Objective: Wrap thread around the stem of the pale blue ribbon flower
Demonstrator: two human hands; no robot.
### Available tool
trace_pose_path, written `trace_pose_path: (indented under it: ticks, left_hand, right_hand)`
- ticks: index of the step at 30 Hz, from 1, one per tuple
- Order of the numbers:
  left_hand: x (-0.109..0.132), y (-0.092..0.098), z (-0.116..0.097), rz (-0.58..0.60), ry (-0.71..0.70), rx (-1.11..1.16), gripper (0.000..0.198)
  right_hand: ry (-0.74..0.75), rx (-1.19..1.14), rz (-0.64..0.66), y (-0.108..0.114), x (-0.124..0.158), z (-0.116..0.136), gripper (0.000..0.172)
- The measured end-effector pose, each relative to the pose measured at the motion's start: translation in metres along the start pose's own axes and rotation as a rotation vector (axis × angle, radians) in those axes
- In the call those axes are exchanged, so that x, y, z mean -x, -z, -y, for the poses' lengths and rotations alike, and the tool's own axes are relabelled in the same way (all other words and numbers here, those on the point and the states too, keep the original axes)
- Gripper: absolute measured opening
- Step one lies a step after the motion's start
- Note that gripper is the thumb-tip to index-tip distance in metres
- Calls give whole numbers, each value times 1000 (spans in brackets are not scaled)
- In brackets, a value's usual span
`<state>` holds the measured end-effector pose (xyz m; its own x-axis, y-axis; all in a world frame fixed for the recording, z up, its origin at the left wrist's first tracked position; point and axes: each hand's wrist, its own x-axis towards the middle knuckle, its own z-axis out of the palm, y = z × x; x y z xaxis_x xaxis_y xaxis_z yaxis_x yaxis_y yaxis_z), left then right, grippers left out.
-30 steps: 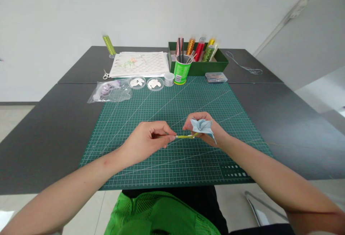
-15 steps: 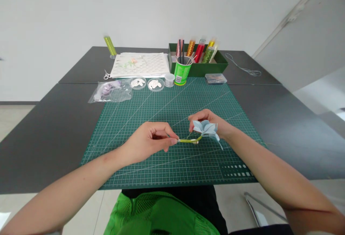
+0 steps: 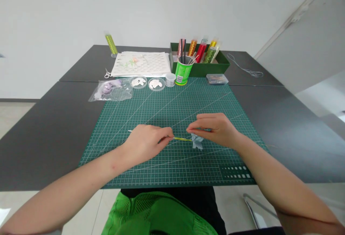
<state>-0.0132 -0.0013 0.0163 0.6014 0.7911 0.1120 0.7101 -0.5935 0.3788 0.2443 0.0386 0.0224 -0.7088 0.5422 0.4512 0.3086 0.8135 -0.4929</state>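
Note:
Over the green cutting mat (image 3: pixel 167 109), my left hand (image 3: pixel 147 142) pinches the left end of a thin wire stem wrapped in yellow-green thread (image 3: pixel 182 139). My right hand (image 3: pixel 214 129) is closed palm down over the stem's other end, where a pale blue paper flower (image 3: pixel 197 142) hangs mostly hidden under the fingers. A bare bit of wire pokes out to the left of my left hand.
At the mat's far edge stand a green cup of sticks (image 3: pixel 183 70), two small dishes of white pieces (image 3: pixel 147 83), a clear plastic bag (image 3: pixel 111 90), a small jar and a clear box (image 3: pixel 217 79). Behind lie a printed sheet (image 3: pixel 141 63), scissors, and a green box of thread tubes (image 3: pixel 201 56).
My right hand has rolled palm down, turning the flower from facing up to hanging under the fingers. The left hand has kept its pinch on the stem.

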Motion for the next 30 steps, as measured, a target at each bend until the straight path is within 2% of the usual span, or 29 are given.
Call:
trace_pose_path:
  ticks: [5, 9, 12, 15, 19, 21, 23, 25, 30]
  left_hand:
    - [1, -1, 3, -133, 102, -100, 20]
    - [2, 2, 2, -317, 219, 80, 19]
    - [2, 5, 1, -433, 249, 300, 18]
    - [0, 8, 0, -477, 228, 522, 17]
    - [0, 9, -2, -384, 122, 738, 15]
    - [1, 7, -5, -289, 90, 764, 14]
    - [4, 5, -8, -177, 70, 745, 12]
    - [5, 2, -11, -84, 52, 715, 12]
    - [4, -4, -17, 14, 34, 649, 11]
  right_hand:
    - [177, 357, -94, -11, 9, 20, 16]
    - [212, 440, -135, -25, 11, 32, 15]
    - [131, 328, -184, -35, 7, 34, 16]
    - [-83, 74, -196, -43, 4, 27, 18]
    - [-408, -177, -198, -52, 3, 9, 24]
    - [-494, -232, -182, -53, 2, 1, 28]
    - [-504, -256, -156, -52, 0, -3, 28]
    - [-471, -258, -190, -48, -3, -2, 24]
    - [-315, -160, -344, -37, -6, 6, 16]
